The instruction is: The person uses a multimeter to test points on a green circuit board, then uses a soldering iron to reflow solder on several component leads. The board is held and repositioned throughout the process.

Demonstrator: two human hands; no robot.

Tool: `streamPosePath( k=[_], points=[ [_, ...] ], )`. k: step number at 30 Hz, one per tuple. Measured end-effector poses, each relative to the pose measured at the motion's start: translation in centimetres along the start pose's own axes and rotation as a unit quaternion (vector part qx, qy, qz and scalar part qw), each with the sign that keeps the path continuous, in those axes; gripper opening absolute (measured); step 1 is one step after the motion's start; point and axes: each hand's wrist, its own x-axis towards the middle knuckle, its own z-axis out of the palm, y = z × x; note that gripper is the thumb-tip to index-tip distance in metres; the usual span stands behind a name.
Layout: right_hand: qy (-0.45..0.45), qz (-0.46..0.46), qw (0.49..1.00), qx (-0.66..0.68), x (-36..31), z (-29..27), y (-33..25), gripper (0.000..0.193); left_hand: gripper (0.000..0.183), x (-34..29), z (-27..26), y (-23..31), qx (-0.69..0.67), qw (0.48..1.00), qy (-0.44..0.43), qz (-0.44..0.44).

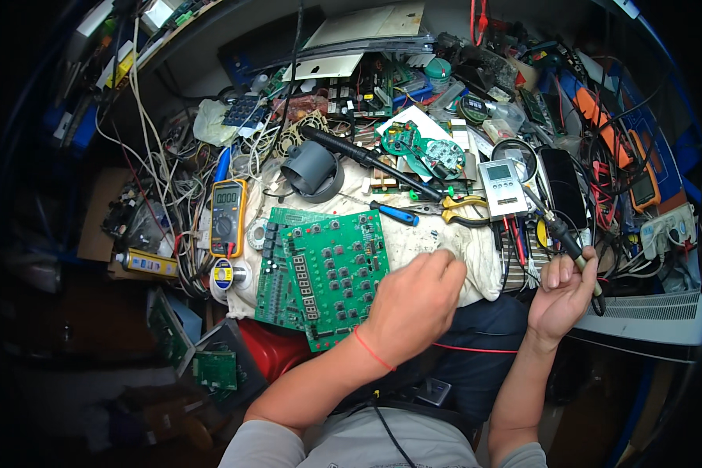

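Observation:
My left hand is closed, fingers curled down over the cloth and the right edge of a green circuit board; whatever it may pinch is hidden. The board carries rows of push buttons and a strip of digit displays, and overlaps a second green board. At the right, my right hand grips a soldering iron by its handle, the metal end pointing up and away toward a white box with a small screen. A thin red wire crosses over my lap, beside the left hand.
A pale cloth lies under the boards. Around it are a yellow multimeter, a solder spool, a blue-handled screwdriver, yellow-handled pliers and a grey fume nozzle. Cables and piled electronics crowd the back and sides.

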Motion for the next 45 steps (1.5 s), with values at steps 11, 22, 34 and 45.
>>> streamPosePath(
  k=[11, 22, 34, 45],
  points=[
    [-0.018, 0.082, 0.996, 0.002, -1.4, 1.8, 2.3, 0.057, 0.019, -1.9, 5.7, -2.9, -0.165, 0.984, -0.022, -0.065],
    [-0.108, 0.25, 0.962, 0.008, -2.7, 3.3, 7.6, 0.065, 0.019, -5.2, -4.1, -8.6, -0.432, 0.839, 0.115, -0.312],
    [-0.102, 0.248, 0.963, -0.013, -4.3, 2.0, 9.4, 0.06, 0.023, -4.1, -4.2, -11.3, -0.445, 0.818, 0.125, -0.343],
    [-0.111, 0.253, 0.961, 0.008, -4.2, 1.5, 9.4, 0.058, 0.024, -5.1, -5.8, -11.1, -0.323, 0.916, 0.045, -0.235]
  ],
)
